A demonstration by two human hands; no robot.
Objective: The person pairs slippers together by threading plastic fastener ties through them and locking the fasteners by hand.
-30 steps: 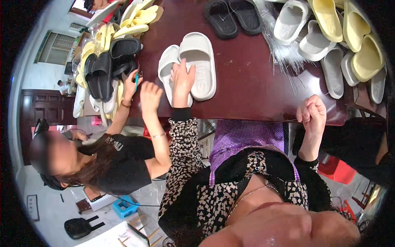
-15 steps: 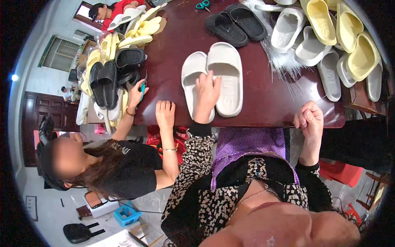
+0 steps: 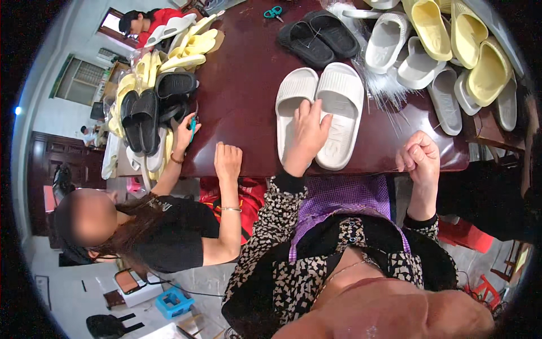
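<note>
Head view shows me a pair of off-white ribbed foam slide sandals (image 3: 319,113) lying side by side on the dark red-brown wooden table (image 3: 243,96), toes pointing away from me, near the front edge.

Starting at the left, a stack of black slide sandals (image 3: 148,116) and pale yellow slide sandals (image 3: 186,48) hangs over the left edge of the table. A seated co-worker in a black shirt has one hand (image 3: 185,131) there holding a small teal tool, and the other hand (image 3: 227,161) rests on the table edge, just beside the stack.

Between that hand and the white pair the table surface is bare. My left hand (image 3: 309,133) lies flat, fingers spread narrow, on the gap between the two white sandals and touches both. Behind them sits a pair of black slides (image 3: 316,37), and further back small teal scissors (image 3: 274,11).

My right hand (image 3: 419,158) is closed in a pinch at the front table edge; it seems to hold a thin thread, but I cannot tell surely. A bundle of clear plastic strands (image 3: 387,85) lies near the white pair. At the far right, grey-white slides (image 3: 418,62) and yellow slides (image 3: 451,34) crowd the corner, touching one another.
</note>
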